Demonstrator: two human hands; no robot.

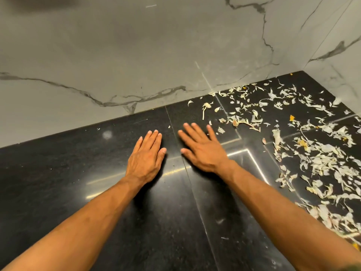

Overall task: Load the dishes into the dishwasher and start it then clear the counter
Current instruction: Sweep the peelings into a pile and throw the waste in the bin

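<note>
The counter (58, 182) is black stone, its back edge meeting the marble wall (117, 55) along a line running from 9 o'clock up to the corner at 2 o'clock. From 7 to 10 o'clock the stone lies bare. At centre the left hand (145, 155) lies palm down, fingers straight and together, holding nothing. Just beside it, apart by a narrow gap over a slab seam, the right hand (203, 147) is flat too, fingers spread, gripping nothing, tips pointing to 11 o'clock. Near its fingertips the peels (322, 159) begin: pale scraps strewn from 1 to 5 o'clock, reaching the side wall (340, 71) and the frame's right edge.
</note>
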